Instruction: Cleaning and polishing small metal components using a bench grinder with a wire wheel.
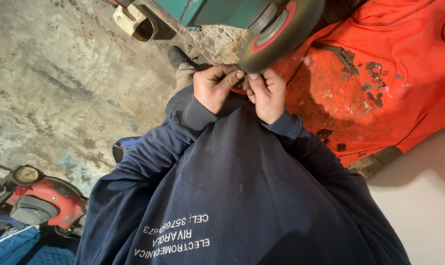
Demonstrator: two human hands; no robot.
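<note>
Both of my hands meet just below a dark grinding wheel (286, 29) with a red hub, mounted on a green machine (217, 10). My left hand (212, 88) and my right hand (269, 95) pinch a small dark piece (245, 81) between thumbs and fingertips. They hold it right at the wheel's lower rim. Most of the piece is hidden by my fingers. My dark blue sleeves and sweatshirt fill the lower part of the view.
An orange surface (404, 59) to the right carries several small metal bits (372, 73). Stained concrete floor (60, 83) lies to the left, with a white jug (134, 22) at the top and a red machine (46, 196) at the lower left. My shoe (178, 56) shows under the machine.
</note>
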